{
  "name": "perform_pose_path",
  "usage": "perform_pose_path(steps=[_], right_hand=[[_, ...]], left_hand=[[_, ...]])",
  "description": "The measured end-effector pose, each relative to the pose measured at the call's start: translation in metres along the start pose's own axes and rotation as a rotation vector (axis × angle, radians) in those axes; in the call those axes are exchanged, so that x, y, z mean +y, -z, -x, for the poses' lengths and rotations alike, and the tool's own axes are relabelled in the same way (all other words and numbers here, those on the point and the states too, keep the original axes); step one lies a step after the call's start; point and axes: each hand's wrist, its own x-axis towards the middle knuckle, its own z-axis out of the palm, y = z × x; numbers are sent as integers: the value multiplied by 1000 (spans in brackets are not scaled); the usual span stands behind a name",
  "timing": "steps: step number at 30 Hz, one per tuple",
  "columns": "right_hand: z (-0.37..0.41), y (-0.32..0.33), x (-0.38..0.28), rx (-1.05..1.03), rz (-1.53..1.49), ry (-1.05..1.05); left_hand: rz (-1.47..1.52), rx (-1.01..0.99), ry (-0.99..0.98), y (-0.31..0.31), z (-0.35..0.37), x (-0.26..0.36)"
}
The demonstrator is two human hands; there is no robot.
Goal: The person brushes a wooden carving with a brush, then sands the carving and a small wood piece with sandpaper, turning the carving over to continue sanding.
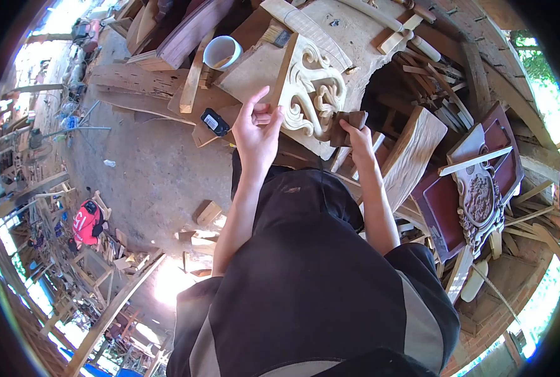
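Note:
A pale wooden panel carved with scrolls [314,88] stands tilted on the cluttered workbench [355,31]. My left hand [258,129] is at its left edge, index finger raised and thumb near the wood; whether it grips the panel is unclear. A folded brown piece, perhaps sandpaper [349,127], is pinched in my right hand [360,139] against the panel's lower right corner. Behind the panel lies a brush [275,34], and a white cup [222,53] sits to the left. A black phone-like object [215,122] lies left of my left hand.
At the right are a thick wood block [415,147] and a dark red carved furniture piece [481,195]. Wooden clamps or mallets [402,31] lie at the back right. Planks [135,81] extend left. A red garment [86,224] shows far left.

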Motion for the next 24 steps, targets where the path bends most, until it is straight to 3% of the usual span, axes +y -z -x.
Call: perform_pose_path(steps=[2, 7, 8, 9, 12, 15, 24], right_hand=[[4, -7, -4, -36, -68, -20], [34, -44, -42, -262, -167, 3], [27, -51, -31, -322, -176, 146], [58, -62, -75, -317, -461, -85], [57, -69, -74, -330, -442, -65], [59, -78, -76, -346, -425, -33], [63, -91, -74, -370, -375, 57]], left_hand=[[-277, 13, -152, -5, 10, 24], [-647, 88, -596, -26, 44, 92], [-692, 101, -673, -28, 51, 99], [-680, 110, -760, -30, 56, 103], [-624, 115, -943, -35, 73, 108], [-682, -37, -1072, -20, 83, 108], [-601, -9, -1184, -11, 97, 91]])
